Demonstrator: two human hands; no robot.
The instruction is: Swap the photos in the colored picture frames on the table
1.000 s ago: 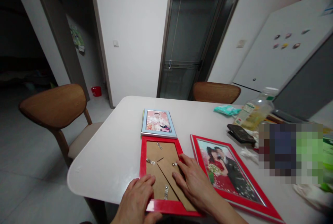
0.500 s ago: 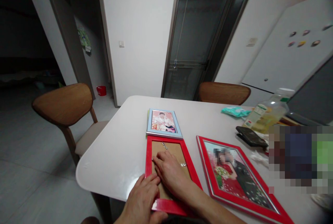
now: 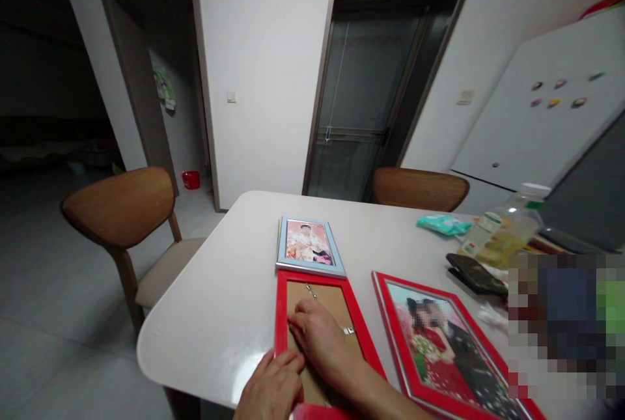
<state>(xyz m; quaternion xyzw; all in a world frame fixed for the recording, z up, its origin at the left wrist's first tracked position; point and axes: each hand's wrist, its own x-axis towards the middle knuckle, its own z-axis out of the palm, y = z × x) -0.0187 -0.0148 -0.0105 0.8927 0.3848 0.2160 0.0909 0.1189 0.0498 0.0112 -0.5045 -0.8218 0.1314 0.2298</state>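
A red picture frame [image 3: 282, 316] lies face down at the table's near edge, its brown backing board [image 3: 332, 296] showing. One metal clip [image 3: 348, 331] sits on the board's right side, and a small metal hanger [image 3: 311, 291] is at the top. My left hand [image 3: 273, 384] grips the frame's lower left side, fingers over the edge. Across the board reaches my right hand [image 3: 322, 345], its fingertips pinched together at the left inner edge; whatever is under them is hidden. Both hands cover much of the lower board.
Beyond it, a light blue photo frame [image 3: 336, 257] lies face up. To the right are a red framed photo [image 3: 407, 368], a black wallet-like object [image 3: 476, 273], a teal packet [image 3: 442, 224] and a large plastic bottle [image 3: 502, 231]. Wooden chairs [image 3: 122, 205] stand around the white table [image 3: 219, 316].
The view has tilted upward, so the table and frames appear lower. My right fingertips stay at the board's left edge, bunched closer together. The left hand keeps its hold on the frame.
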